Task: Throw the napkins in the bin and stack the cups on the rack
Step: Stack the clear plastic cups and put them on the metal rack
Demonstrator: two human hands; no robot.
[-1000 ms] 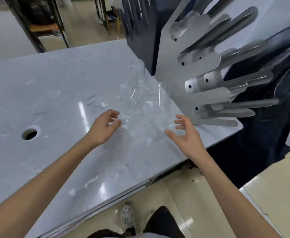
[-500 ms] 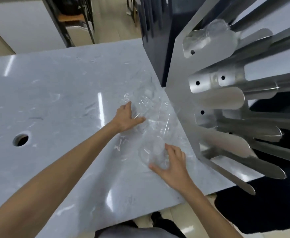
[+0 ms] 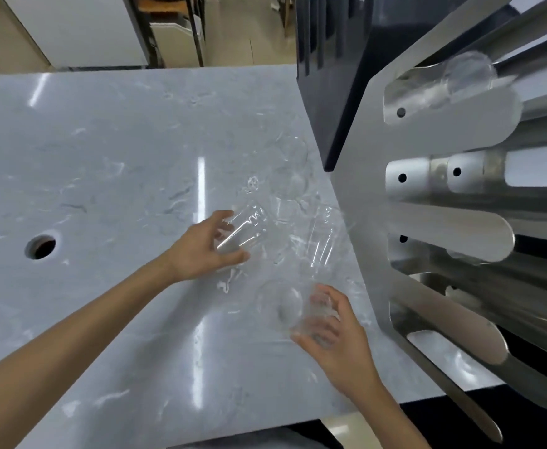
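Several clear plastic cups lie on the grey marble counter (image 3: 103, 150) beside a metal rack (image 3: 362, 196) with long flat prongs. My left hand (image 3: 204, 251) grips one clear cup (image 3: 246, 230), tilted and lifted off the counter. My right hand (image 3: 333, 332) holds another clear cup (image 3: 285, 307) on its side, mouth facing me. A third cup (image 3: 322, 234) lies between my hands and the rack, with more cups (image 3: 290, 170) behind it. One cup (image 3: 466, 74) sits on the rack's top prong. No napkins or bin show.
A round hole (image 3: 41, 247) is cut in the counter at the left. The rack prongs (image 3: 460, 335) jut out to the right over a dark surface. The counter's near edge (image 3: 265, 426) runs just below my right wrist. Furniture legs stand beyond the far edge.
Both hands went from open above the cups to closed on one cup each. The left cup is now raised and tilted. The view has moved closer to the rack.
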